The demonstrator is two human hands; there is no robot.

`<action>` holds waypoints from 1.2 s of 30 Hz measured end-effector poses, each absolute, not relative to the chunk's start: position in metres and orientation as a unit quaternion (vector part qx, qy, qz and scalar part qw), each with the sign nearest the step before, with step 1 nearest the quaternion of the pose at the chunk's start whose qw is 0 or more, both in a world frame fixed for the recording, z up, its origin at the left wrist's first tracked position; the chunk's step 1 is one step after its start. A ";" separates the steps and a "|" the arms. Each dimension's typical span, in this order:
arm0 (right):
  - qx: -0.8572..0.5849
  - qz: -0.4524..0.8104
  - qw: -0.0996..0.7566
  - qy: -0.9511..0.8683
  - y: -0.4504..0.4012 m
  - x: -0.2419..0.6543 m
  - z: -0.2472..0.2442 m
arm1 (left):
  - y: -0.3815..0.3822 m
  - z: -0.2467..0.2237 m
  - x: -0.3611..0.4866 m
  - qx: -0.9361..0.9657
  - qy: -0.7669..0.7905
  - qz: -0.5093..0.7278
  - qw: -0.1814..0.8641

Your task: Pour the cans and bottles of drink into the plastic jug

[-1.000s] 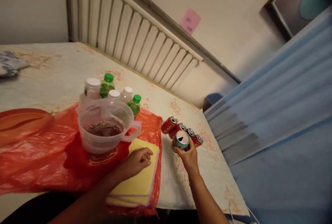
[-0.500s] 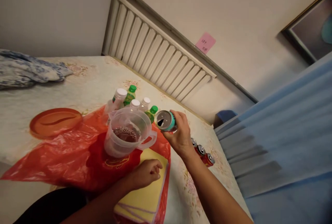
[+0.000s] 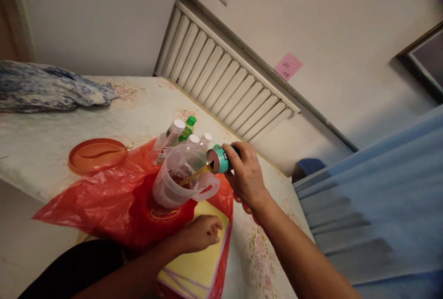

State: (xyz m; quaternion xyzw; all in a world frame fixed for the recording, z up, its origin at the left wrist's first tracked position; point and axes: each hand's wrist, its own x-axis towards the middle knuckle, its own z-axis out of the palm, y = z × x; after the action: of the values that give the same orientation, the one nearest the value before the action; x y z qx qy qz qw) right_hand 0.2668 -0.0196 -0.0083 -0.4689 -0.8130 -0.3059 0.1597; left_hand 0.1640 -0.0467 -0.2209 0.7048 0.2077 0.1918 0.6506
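My right hand (image 3: 248, 176) is wrapped round a teal drink can (image 3: 222, 159), tipped on its side with its opening to the left. A thin amber stream (image 3: 197, 174) runs from the can into a translucent plastic jug (image 3: 162, 188). Dark, frothy liquid (image 3: 178, 176) covers the jug's bottom. The jug stands upright, its handle (image 3: 208, 190) toward the can. My left hand (image 3: 201, 233) is curled closed with nothing in it, over yellow cloths or sheets (image 3: 194, 262) in front of the jug, apart from it.
Behind the jug stand white-capped bottles (image 3: 176, 128) and a green-capped bottle (image 3: 188, 126). A red plastic bag (image 3: 93, 202) spreads under the jug. To the left are an orange lid (image 3: 100, 146) and patterned fabric (image 3: 51, 86). Red cans (image 3: 246, 208) are partly hidden behind my right forearm.
My right hand has tilted the can further over the jug, and liquid now streams out. The left hand stays nearly in place. The whole view has shifted slightly.
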 end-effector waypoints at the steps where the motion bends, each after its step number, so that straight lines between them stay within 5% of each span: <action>1: -0.462 -0.317 0.152 -0.814 -0.019 0.266 -0.007 | -0.046 -0.222 0.165 0.709 0.210 0.191 0.645; 36: -0.384 -0.368 0.095 -0.841 -0.011 0.255 0.002 | -0.046 -0.220 0.163 0.715 0.213 0.201 0.635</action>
State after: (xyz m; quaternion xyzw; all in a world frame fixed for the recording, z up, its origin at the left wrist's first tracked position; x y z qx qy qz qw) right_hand 0.2555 -0.0112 0.0022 -0.3843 -0.8414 -0.3678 0.0954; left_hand 0.1627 -0.0463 -0.2201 0.7147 0.2132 0.2007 0.6352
